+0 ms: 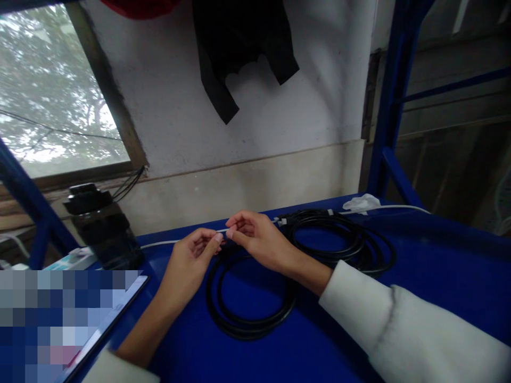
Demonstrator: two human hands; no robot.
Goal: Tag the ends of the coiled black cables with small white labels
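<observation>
Both hands are close together above a coil of black cable on the blue table. The fingers of my left hand pinch a thin white piece, too small to identify. My right hand has its thumb and index finger closed at the other end of that piece. Behind my right hand, a second coil of black cable lies on the table, with small pale tips near it.
A dark bottle stands at the left, near a power strip. A screen edge is at lower left. White plastic and a white cable lie along the back edge. Blue posts frame the table.
</observation>
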